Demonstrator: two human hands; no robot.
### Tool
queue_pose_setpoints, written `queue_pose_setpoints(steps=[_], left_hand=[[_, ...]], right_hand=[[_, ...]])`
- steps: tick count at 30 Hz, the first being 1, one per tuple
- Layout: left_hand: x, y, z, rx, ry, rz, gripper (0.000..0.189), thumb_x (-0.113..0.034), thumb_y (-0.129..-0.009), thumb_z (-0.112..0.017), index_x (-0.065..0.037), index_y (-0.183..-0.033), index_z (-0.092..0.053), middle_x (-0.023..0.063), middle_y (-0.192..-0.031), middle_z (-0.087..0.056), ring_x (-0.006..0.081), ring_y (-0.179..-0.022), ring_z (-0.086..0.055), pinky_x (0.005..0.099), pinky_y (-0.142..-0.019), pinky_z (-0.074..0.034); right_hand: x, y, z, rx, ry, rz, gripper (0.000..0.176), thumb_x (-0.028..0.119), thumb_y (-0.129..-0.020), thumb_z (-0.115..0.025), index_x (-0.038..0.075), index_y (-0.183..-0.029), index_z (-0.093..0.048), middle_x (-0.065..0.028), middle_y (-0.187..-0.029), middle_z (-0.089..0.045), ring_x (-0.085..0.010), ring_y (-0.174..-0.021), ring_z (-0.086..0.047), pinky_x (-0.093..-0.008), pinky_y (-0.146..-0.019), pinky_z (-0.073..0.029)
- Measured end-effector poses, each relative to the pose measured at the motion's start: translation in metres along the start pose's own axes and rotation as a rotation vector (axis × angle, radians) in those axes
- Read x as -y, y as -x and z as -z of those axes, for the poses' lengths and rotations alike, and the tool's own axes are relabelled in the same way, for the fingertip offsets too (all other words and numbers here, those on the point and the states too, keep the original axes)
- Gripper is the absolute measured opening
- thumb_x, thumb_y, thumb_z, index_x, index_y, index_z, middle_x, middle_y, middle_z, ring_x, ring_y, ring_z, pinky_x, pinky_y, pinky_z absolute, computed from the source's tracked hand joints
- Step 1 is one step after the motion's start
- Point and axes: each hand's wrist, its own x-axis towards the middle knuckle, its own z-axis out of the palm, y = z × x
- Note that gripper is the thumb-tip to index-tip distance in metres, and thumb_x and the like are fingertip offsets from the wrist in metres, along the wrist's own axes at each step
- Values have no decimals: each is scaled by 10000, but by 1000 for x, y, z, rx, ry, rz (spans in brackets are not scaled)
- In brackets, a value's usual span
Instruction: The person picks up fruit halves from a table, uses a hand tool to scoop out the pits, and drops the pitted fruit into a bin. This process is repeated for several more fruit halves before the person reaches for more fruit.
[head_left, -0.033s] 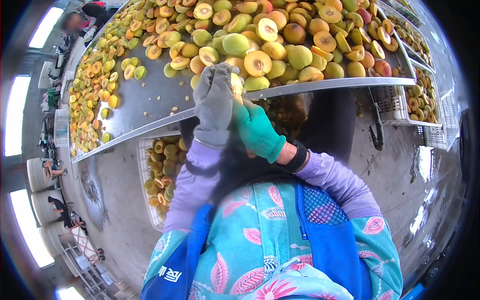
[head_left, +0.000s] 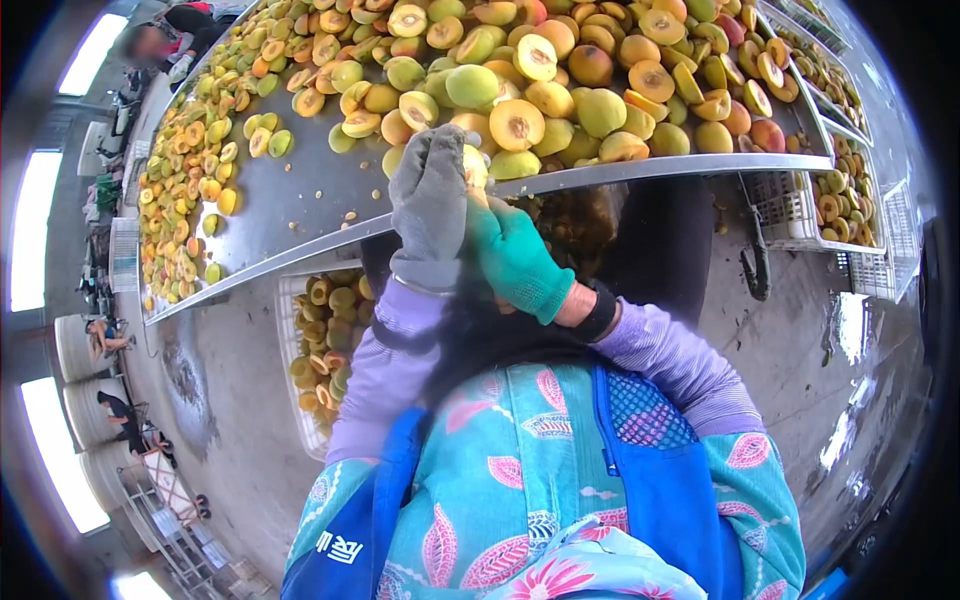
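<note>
Both of my hands meet at the near edge of a metal table (head_left: 300, 178) heaped with whole and halved yellow-green fruit. My left hand (head_left: 428, 200), in a grey glove, is closed round a pale yellow fruit (head_left: 474, 172). From the right, my right hand (head_left: 518, 258), in a green glove with a black band at the wrist, is closed against the lower side of the same fruit. Its fingertips are partly hidden, and no tool can be made out in it. A halved fruit with its stone (head_left: 517, 125) lies just beyond my hands.
Below the table, left of my lap, stands a crate of fruit halves (head_left: 290, 350). More white crates (head_left: 850, 248) with fruit stand at the right, beside a dark hanging hook-like object (head_left: 755, 270). Another person (head_left: 185, 38) is at the table's far left; others sit farther off.
</note>
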Motion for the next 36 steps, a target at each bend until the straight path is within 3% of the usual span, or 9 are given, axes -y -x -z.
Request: queue_pose_setpoints(steps=[4,8,9,12,16,20,28,32,36], left_hand=[[11,-14,10,214,-782,-594,222,-116,-925,-521,-1,-1078,-632,69,-966,-665,188,-830,-646,273,-736,-532],[37,-21,-6,-62,-1255,-839,215,-161,-872,-530,-63,-1006,-666,90,-934,-681,271,-903,-658,404,-793,-520],[31,-18,-3,51,-1174,-761,193,-182,-877,-529,-79,-957,-672,100,-888,-678,281,-856,-661,410,-749,-521],[30,-16,-2,206,-1229,-666,206,-227,-894,-523,-98,-871,-682,122,-765,-663,309,-736,-658,416,-658,-524],[27,12,-4,-185,-96,-8,281,-249,-922,-526,-24,-840,-672,159,-783,-676,308,-712,-656,403,-615,-509],[59,-7,38,42,-992,-584,235,-204,-849,-573,-56,-1009,-663,145,-771,-662,312,-735,-666,379,-642,-522],[67,3,74,237,-159,-960,236,-240,-888,-562,-32,-909,-671,141,-819,-675,291,-742,-663,354,-698,-536],[62,38,47,-89,1113,148,298,-290,-969,-493,-28,-999,-632,115,-811,-670,200,-786,-647,313,-710,-527],[40,85,125,-518,513,21,249,-227,-958,-472,-43,-1004,-633,98,-892,-664,162,-613,-639,276,-560,-539]], right_hand=[[-3,10,8,43,-176,-116,411,444,-974,-464,64,-827,-513,-9,-586,-498,-165,-397,-450,-320,-357,-356],[-32,-1,27,216,-368,-105,331,444,-993,-427,158,-1078,-570,53,-702,-493,-70,-534,-440,-227,-443,-353],[-27,2,8,-28,-191,39,376,457,-986,-448,140,-801,-530,16,-552,-473,-101,-407,-435,-264,-345,-337],[-28,7,6,18,-257,-155,401,536,-972,-411,175,-895,-569,31,-545,-425,-112,-423,-396,-262,-393,-347],[-25,7,-3,103,-279,-324,410,575,-961,-397,203,-967,-569,69,-524,-343,-103,-400,-344,-253,-367,-300],[-14,4,-14,411,-491,-413,327,478,-1004,-370,190,-946,-512,85,-529,-311,-61,-386,-309,-227,-358,-271],[-25,14,-47,426,-687,-547,352,464,-1014,-340,167,-867,-459,65,-550,-335,-70,-392,-305,-240,-385,-247],[-24,5,-37,674,-872,-554,439,485,-1022,-263,129,-903,-491,46,-544,-341,-87,-383,-312,-264,-384,-247],[-27,6,-7,561,-743,-470,450,488,-1019,-277,120,-919,-516,51,-545,-349,-83,-383,-306,-265,-380,-248]])
